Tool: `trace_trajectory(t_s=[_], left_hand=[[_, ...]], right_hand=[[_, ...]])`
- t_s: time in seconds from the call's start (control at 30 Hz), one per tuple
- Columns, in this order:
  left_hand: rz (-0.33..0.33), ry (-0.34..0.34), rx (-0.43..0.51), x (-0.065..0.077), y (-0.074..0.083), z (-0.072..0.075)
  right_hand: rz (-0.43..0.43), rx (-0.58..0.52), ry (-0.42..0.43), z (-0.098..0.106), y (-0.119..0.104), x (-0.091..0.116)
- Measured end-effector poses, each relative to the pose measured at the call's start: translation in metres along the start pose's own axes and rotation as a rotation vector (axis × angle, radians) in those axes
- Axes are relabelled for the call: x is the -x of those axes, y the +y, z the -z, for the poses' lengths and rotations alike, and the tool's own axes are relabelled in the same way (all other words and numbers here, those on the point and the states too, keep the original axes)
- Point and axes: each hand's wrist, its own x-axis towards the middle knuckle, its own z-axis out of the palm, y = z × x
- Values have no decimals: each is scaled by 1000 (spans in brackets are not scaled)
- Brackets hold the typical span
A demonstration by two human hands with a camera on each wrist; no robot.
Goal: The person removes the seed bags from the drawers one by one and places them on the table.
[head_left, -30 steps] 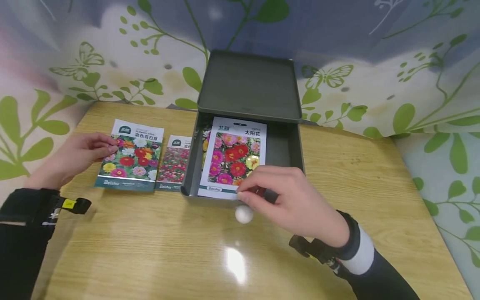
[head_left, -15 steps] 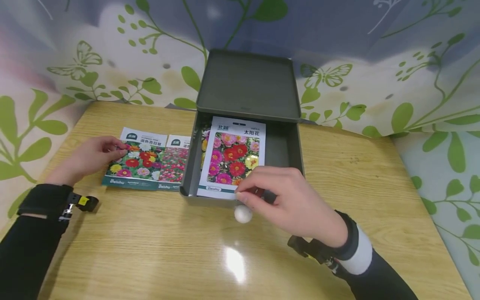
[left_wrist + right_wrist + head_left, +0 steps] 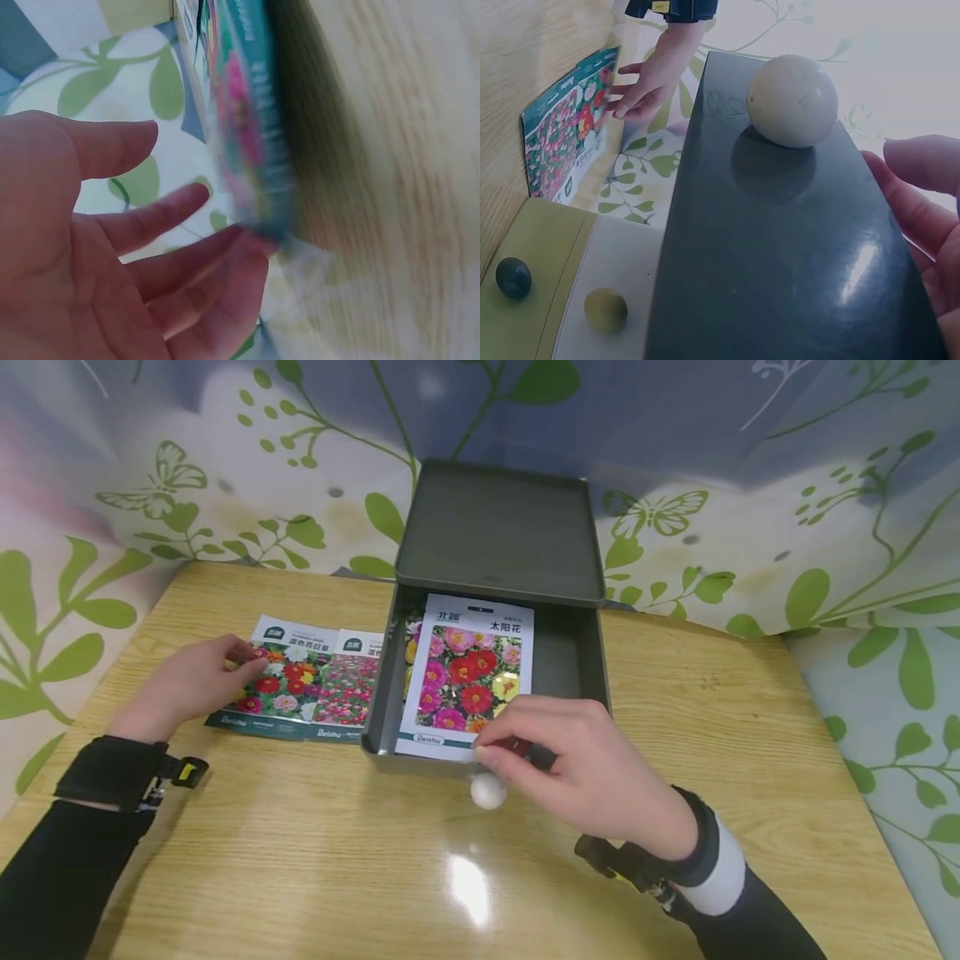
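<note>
- We judge the step in hand to be settling the left flower packet [image 3: 288, 681] beside the second packet [image 3: 348, 689] on the table [image 3: 322, 852], left of the drawer [image 3: 561, 647].
- Our left hand [image 3: 191, 681] is spread, thumb clear of the packet, a fingertip at its edge; we should push with flat fingers, so the thin packet slides without buckling.
- We match the green bands along the near edges and stop once the sides meet; whether they overlap, we cannot tell.
- Our right hand [image 3: 585, 760] bends over the drawer's near wall, thumb and fingertips together at the near right corner of the upper packet [image 3: 468, 685]; whether they pinch it, we cannot tell.
- That packet lies inside the drawer, toward the left, so a light touch avoids dragging it.
- We should spare the white knob [image 3: 488, 792]: a bump could shift the drawer.
</note>
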Motion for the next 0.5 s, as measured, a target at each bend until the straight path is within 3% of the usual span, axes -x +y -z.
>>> trace_trajectory(t_s=[0.33,0.5], left_hand=[[45,2,-24,4,8,-3],[41,73,-3,8,14,-3]], right_hand=[[-4,-10,11,1,-2,0],[2,-26,33,2,-1,-1]])
